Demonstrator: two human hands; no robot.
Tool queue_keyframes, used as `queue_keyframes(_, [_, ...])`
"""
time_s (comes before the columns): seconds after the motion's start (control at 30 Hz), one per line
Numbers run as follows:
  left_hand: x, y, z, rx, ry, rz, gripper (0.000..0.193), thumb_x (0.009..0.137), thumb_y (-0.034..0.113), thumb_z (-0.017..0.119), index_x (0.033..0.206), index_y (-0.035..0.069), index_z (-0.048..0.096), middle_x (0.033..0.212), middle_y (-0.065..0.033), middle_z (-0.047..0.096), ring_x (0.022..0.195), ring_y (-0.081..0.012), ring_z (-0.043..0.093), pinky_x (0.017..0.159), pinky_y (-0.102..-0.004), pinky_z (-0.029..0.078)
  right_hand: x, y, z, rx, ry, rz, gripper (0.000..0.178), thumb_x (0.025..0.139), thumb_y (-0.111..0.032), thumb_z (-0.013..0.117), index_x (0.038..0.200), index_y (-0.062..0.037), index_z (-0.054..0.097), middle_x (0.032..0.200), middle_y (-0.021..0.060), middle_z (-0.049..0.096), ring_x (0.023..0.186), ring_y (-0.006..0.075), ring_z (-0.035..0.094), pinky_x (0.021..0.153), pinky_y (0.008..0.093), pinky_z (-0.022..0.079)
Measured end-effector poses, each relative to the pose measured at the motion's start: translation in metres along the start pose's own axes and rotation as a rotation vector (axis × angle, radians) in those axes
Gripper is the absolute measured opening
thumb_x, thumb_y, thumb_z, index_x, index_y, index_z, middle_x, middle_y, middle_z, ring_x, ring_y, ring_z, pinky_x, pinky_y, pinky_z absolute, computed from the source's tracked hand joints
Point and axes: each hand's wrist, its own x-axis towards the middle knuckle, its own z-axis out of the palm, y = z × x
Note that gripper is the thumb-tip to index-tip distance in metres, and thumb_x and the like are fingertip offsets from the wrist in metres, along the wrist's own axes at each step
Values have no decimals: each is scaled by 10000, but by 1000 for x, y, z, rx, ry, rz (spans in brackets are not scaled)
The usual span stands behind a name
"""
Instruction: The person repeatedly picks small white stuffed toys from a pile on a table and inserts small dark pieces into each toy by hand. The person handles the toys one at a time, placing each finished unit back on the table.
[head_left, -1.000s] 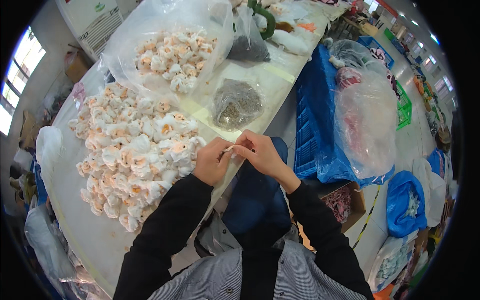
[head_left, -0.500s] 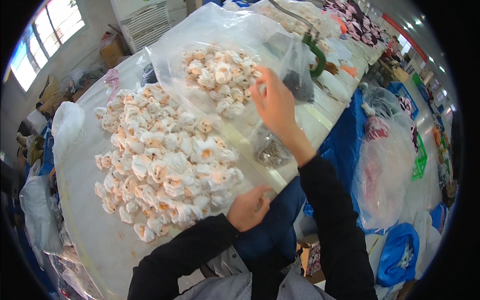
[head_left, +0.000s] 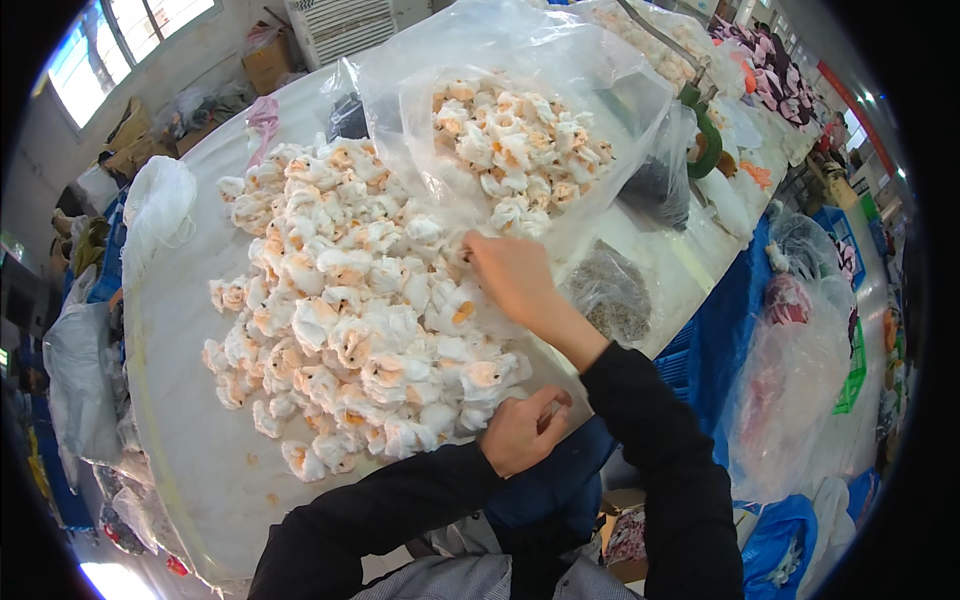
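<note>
A big heap of small white and peach fabric flowers lies on a white table. My right hand reaches over the heap's right side, knuckles up. Its fingertips press down among the flowers and are hidden, so I cannot tell whether it holds one. My left hand rests curled in a loose fist at the table's near edge, just beside the nearest flowers. Nothing shows in it. Beyond my right hand stands an open clear plastic bag with more of the same flowers.
A small clear bag of dark bits lies right of my right wrist, and another dark bag lies behind it. A green object is farther back. Blue sacks and clear bags crowd the floor at right.
My right hand has pulled back from the clear bag's mouth to the near heap. One second ago both hands were together at the table edge. My left hand stays there.
</note>
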Motion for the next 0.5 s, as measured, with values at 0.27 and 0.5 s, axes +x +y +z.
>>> queue_keyframes(0.27, [1, -14, 2, -497, 178, 94, 482, 1017, 60, 667, 1458, 43, 473, 1229, -68, 592, 796, -56, 565, 668, -198, 470, -135, -10, -109, 281, 243, 120, 176, 868, -55, 746, 1030, -123, 759, 657, 56, 629, 580, 248, 638, 539, 363, 464])
queue_keyframes(0.5, [16, 9, -1, -504, 59, -14, 699, 950, 81, 774, 1520, 53, 370, 1318, -106, 573, 703, -16, 531, 591, -170, 419, -209, -17, -126, 165, 304, 0, 318, 728, -19, 772, 1030, -116, 754, 922, 32, 683, 779, 247, 690, 635, 356, 556])
